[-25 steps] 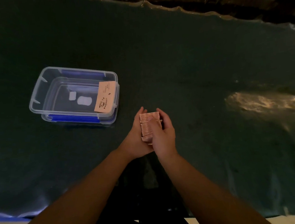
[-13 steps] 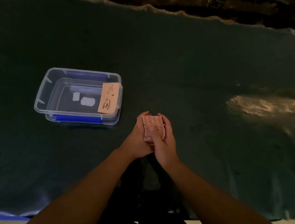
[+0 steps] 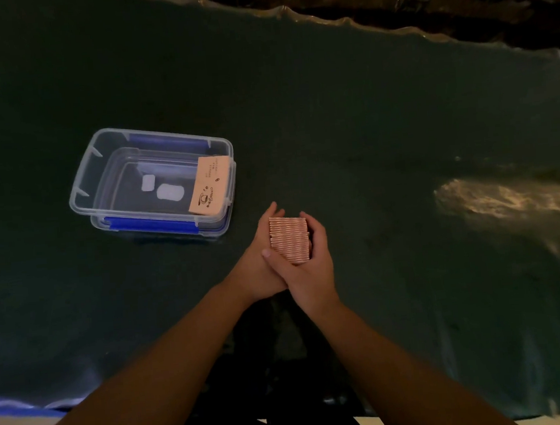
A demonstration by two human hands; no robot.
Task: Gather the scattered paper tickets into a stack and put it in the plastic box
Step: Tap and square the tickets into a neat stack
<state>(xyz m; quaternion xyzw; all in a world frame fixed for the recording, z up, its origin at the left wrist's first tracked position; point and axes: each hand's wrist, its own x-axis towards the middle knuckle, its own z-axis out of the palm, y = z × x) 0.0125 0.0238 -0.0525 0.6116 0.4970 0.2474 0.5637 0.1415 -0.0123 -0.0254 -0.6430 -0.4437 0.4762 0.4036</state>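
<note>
Up and left of the hands, the plastic box lies open, one ticket leaning on its right wall. Squaring needs even pressure before lifting. The left hand and right hand clasp the ticket stack, seemingly just above the counter.

The ticket stack's faces are hidden (edges only); the box ticket's print is illegible.
</note>
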